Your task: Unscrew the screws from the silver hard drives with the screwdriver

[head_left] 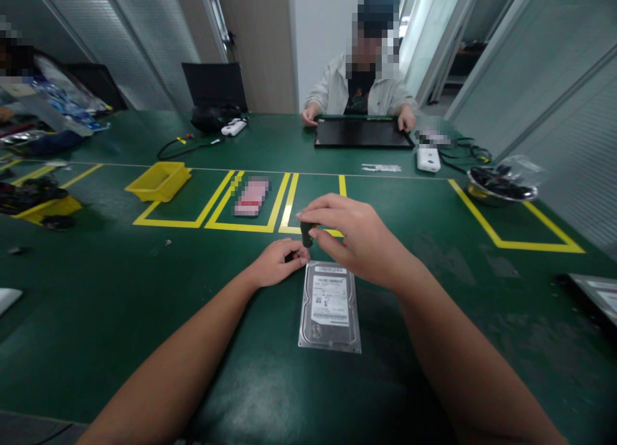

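Note:
A silver hard drive [330, 303] with a white label lies flat on the green table [260, 381], right in front of me. Above its far left corner, my right hand [349, 233] grips a short black screwdriver handle [306, 234] between thumb and fingers, held upright. Its lower tip is hard to make out. My left hand [280, 263] rests at that same corner, fingers curled together by the drive's edge; whatever they pinch there is too small to tell.
Beyond are a yellow bin [159, 181], a pink blurred object [252, 197] and yellow tape outlines. A metal bowl [501, 186] of black parts stands at the right. Across the table a person holds a black panel [362, 133]. Another device [595, 297] lies at the right edge.

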### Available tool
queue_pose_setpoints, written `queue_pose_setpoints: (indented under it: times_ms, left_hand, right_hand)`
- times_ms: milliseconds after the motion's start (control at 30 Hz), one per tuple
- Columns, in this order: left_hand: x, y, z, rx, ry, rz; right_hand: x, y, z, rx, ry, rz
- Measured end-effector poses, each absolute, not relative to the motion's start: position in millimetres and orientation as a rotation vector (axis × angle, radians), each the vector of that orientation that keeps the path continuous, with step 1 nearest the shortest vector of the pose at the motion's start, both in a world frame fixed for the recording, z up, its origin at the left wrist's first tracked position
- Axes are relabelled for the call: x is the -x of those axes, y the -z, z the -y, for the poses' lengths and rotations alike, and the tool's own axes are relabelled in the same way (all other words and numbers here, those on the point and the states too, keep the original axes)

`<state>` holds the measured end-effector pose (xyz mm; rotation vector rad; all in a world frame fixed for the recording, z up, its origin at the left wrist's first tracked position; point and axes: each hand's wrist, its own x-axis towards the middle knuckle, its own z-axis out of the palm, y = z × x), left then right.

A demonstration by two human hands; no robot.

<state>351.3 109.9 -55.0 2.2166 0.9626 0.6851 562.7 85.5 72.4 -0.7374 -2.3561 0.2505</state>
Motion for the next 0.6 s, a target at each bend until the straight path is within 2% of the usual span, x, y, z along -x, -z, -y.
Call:
queue_pose_setpoints:
  times_ms: [600]
  left_hand:
    - [-350.1,58.1,-111.1,-2.228,-0.686,-0.971]
  right_hand:
    - [-563.5,-71.1,-84.0,0.768,-0.225,2.352]
